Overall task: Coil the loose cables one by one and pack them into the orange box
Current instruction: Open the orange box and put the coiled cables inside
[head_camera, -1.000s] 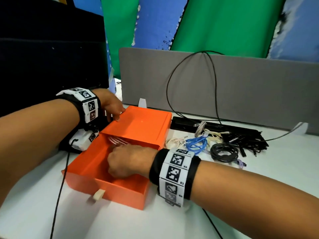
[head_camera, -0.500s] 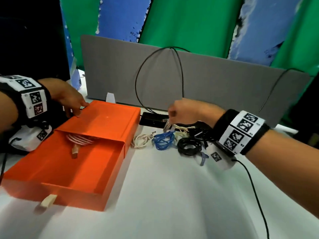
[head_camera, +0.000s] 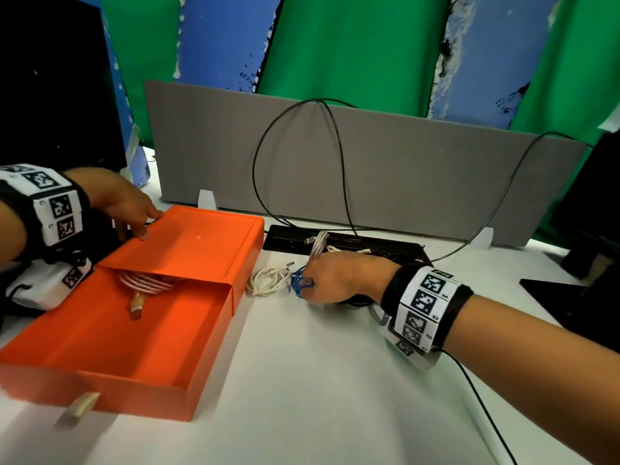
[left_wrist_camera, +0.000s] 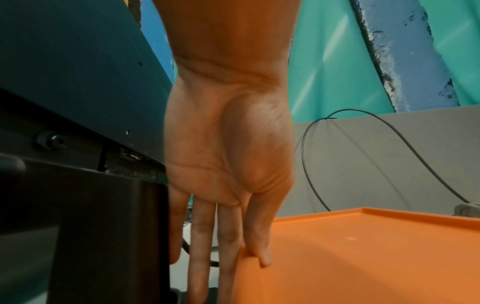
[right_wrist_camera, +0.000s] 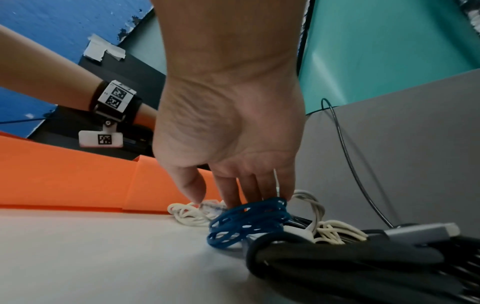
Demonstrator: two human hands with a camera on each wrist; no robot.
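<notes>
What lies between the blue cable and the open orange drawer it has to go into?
Only a loose white cable lies on the table between the blue cable and the orange box; lifted over, nothing visible blocks the open drawer.

White table [head_camera: 335, 380], grey divider panel [head_camera: 402, 169], green and blue backdrop [head_camera: 352, 45] behind.
</notes>
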